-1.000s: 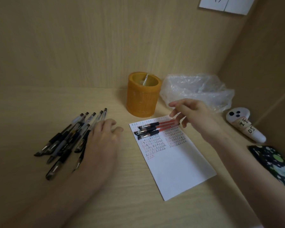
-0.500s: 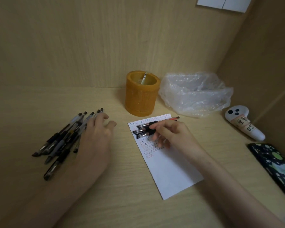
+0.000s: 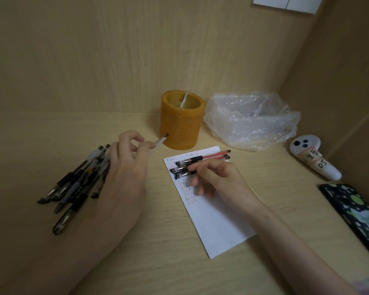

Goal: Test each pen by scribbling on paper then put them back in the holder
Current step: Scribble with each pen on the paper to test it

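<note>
Three red pens [image 3: 202,161], one holder [image 3: 182,121], one paper [image 3: 209,207], two hands [image 3: 126,167].

Desk [image 3: 136,262] bare in front of holder [image 3: 181,122]. Pen pile [image 3: 77,184] blocks holder's left-front, plastic bag [image 3: 251,120] crowds right side, red pens [image 3: 202,161] just before it.

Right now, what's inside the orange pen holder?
One pale thin object leans against the back rim inside the orange pen holder; I can't tell what it is. The front wall hides the bottom.
</note>
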Motion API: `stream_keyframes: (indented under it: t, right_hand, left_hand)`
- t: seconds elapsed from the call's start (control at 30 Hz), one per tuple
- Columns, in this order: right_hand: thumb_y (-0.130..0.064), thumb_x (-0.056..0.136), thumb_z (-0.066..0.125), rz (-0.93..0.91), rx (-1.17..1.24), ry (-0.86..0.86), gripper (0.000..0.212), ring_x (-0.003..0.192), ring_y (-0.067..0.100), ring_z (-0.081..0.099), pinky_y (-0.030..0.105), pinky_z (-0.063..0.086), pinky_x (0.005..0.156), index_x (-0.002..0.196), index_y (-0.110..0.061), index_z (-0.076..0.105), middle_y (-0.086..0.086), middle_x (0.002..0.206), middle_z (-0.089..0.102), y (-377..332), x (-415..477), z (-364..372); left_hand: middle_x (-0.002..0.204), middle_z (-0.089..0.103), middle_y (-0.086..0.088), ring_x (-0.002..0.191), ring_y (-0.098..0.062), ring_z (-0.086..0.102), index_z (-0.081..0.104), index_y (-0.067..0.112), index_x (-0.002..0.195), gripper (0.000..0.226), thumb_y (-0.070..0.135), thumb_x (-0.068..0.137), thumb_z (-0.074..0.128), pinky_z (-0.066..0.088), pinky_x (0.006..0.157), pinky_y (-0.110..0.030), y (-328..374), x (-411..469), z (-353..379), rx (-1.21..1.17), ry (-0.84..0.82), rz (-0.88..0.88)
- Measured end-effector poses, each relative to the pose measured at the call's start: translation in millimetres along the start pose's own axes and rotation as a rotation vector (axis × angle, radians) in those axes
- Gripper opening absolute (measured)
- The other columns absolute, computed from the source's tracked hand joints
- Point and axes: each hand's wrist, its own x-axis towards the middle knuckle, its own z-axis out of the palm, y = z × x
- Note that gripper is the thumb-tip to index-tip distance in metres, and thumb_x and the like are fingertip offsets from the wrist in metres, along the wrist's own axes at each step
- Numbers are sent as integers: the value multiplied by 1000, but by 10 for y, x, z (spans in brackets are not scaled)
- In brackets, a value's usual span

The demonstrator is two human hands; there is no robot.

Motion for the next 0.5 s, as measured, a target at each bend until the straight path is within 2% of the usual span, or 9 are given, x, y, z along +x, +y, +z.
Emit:
stream_keyframes:
  t: [0.13,0.2,0.27,0.37,0.43,0.5]
  right_hand:
    - [-22,92,56,-16,174,-42,26,51,15,56,23,42,47,105,-2,63,6,70,66,-69,-16,54]
    - [-29,85,59,-26,227,-80,29,51,17,55,22,42,45,102,-7,64,8,71,66,-103,-6,69]
    - [-30,82,60,-50,246,-96,24,51,17,55,21,42,45,90,-8,65,8,70,66,-109,8,65]
    - [-22,86,57,-91,289,-83,22,50,14,55,20,43,46,81,-1,60,6,64,65,-92,12,48]
    - [-21,86,56,-121,330,-75,22,52,16,56,21,43,47,86,1,61,7,65,65,-78,3,42]
    - [-20,88,57,-151,346,-82,20,54,17,57,22,44,48,91,-1,63,9,68,65,-60,-4,34]
  left_hand:
    - [122,36,-5,107,-17,44,54,16,114,51,-15,72,51,39,85,-25,151,-28,-37,-241,66,88]
    - [120,34,6,106,3,40,52,26,113,50,-10,78,50,40,85,-13,238,-84,-48,-367,30,127]
    - [118,34,9,106,14,39,53,25,112,54,-16,78,53,37,85,-2,303,-150,-43,-473,-31,153]
    - [117,36,13,105,11,42,48,27,116,48,-7,83,57,34,87,0,337,-204,-24,-514,-101,133]
    - [113,39,19,103,8,45,42,34,117,41,10,88,57,33,84,1,328,-207,-29,-526,-156,78]
    - [107,47,22,96,9,49,46,34,116,30,22,91,54,33,77,1,303,-198,-28,-521,-250,1]
